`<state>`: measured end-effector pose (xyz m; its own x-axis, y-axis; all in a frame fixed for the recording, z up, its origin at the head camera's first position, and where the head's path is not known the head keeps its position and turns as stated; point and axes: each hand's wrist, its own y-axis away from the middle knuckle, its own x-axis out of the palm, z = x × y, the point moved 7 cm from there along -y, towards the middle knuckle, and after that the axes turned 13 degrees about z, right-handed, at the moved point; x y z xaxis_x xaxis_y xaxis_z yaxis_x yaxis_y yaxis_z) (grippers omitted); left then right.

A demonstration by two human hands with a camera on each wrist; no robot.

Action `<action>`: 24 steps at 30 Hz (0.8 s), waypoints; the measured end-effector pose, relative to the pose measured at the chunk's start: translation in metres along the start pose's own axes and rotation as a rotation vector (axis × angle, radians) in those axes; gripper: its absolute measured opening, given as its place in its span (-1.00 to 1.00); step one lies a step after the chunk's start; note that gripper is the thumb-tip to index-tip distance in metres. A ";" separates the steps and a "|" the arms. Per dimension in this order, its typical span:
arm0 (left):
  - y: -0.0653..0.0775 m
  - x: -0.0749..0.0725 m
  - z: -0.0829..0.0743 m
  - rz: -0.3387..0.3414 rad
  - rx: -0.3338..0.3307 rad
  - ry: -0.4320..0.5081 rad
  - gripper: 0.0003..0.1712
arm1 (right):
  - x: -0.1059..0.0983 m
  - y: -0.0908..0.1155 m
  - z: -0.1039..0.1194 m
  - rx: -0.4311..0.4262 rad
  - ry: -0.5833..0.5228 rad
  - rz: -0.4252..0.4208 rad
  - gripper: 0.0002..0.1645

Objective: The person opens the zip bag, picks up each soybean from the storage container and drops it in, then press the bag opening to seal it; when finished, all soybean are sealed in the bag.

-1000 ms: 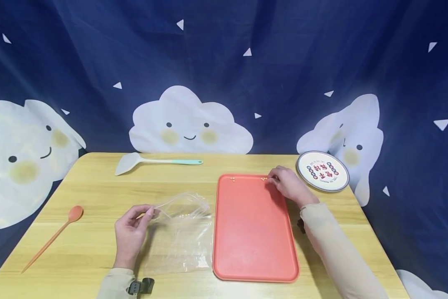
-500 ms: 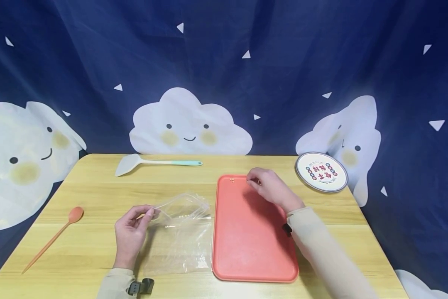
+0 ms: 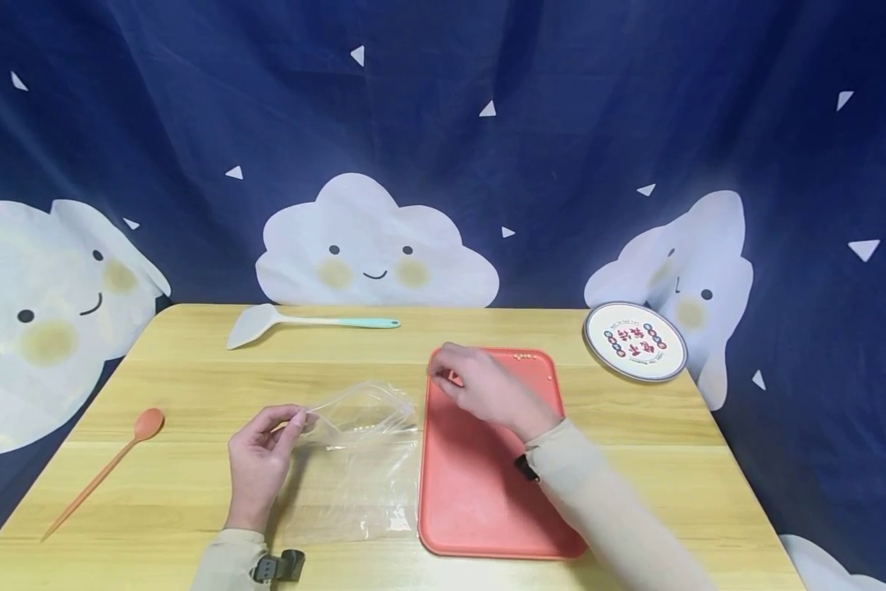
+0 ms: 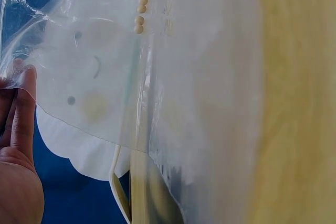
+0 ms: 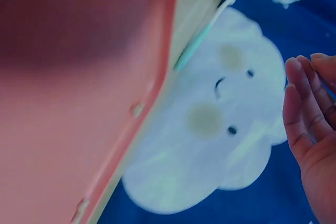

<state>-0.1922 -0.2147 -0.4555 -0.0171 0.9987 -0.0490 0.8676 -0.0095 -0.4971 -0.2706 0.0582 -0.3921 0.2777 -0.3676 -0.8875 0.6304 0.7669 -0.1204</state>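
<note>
My left hand pinches the edge of a clear zip bag lying on the table, its mouth held partly up. Several round, pale yellow soybeans lie in a row inside the bag. My right hand hovers over the far left corner of a red tray, thumb and fingertips pinched together. They hide the soybean between them. More soybeans sit along the tray's far edge, and a single one lies near its right rim. In the right wrist view, soybeans show by the rim.
A spatula with a mint handle lies at the back left. An orange spoon rests on the left of the table, and a patterned plate at the back right. A dark blue cloud-print curtain hangs behind.
My right hand has moved left along the tray's far edge, from the soybeans at the right corner to the left corner, uncovering those on the right. The left hand and bag stay put.
</note>
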 end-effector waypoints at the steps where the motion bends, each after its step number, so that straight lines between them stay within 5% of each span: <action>1: 0.000 0.000 0.000 0.003 0.002 0.000 -0.91 | 0.002 -0.003 0.005 -0.015 -0.006 0.010 -0.88; 10: -0.003 0.001 0.000 0.000 -0.014 -0.013 -0.91 | 0.020 -0.028 0.041 -0.109 -0.016 0.058 -0.92; 24: -0.003 0.003 -0.002 0.001 -0.021 -0.021 -0.91 | 0.055 -0.051 0.056 -0.102 0.009 0.154 -0.88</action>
<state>-0.1937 -0.2121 -0.4527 -0.0264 0.9974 -0.0676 0.8781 -0.0092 -0.4784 -0.2472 -0.0309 -0.4103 0.3584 -0.2370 -0.9030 0.5040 0.8633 -0.0265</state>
